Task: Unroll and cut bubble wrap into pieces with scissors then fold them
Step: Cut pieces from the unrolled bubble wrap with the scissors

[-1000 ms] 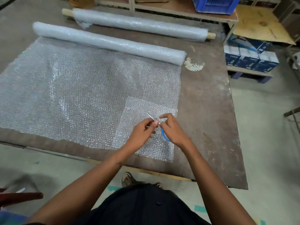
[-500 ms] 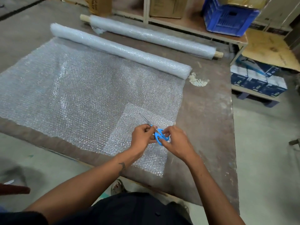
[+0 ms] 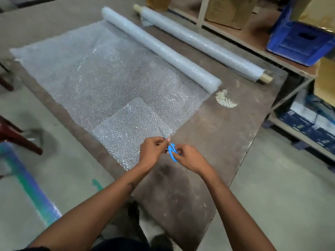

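— Scissors (image 3: 171, 151)?
— Both hands hold them: my left hand (image 3: 152, 151) pinches near the blades, my right hand (image 3: 188, 157) grips the blue handles.
— And the bubble wrap (image 3: 101, 78)?
— Spread flat on the desk (image 3: 208, 134), its roll (image 3: 159, 49) at the far edge; a cut piece (image 3: 126, 127) lies on it, under the blades.

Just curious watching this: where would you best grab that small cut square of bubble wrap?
Probably the small cut piece by its near-left corner at the table edge, coming from the person's side: it lies flat, and that corner is clear of both hands.

left hand (image 3: 153, 151), right hand (image 3: 188, 157), fingers curled, together
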A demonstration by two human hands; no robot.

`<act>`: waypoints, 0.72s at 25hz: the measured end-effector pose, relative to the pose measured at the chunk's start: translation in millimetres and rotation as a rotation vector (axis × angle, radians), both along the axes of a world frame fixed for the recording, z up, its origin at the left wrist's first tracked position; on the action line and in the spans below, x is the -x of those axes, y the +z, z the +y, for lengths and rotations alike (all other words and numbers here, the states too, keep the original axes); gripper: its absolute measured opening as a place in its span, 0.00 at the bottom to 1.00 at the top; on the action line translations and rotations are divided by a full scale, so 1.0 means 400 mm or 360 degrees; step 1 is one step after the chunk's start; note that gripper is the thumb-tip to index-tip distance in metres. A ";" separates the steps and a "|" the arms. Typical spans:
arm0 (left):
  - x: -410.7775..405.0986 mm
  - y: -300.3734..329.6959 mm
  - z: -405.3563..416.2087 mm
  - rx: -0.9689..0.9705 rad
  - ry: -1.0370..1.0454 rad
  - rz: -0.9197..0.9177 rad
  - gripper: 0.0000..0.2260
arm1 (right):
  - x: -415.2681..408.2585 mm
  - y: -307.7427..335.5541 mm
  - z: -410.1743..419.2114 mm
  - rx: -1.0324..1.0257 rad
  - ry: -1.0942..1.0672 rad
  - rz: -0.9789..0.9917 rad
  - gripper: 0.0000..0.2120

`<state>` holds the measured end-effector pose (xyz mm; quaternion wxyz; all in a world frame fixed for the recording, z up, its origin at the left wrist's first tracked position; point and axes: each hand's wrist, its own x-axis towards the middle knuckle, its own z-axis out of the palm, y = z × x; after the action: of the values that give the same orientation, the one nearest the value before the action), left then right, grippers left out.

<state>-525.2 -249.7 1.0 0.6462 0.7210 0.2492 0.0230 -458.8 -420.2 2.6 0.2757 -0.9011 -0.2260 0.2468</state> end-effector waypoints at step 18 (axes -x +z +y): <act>-0.194 -0.163 -0.009 -0.1108 -0.0208 -0.0073 0.14 | -0.304 -0.065 -0.164 -0.0218 -0.0148 0.1413 0.37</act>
<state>-447.8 -253.3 -64.4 0.3673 0.9117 0.1650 0.0814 -337.0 -486.0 -23.2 0.4157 -0.6969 -0.0610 0.5813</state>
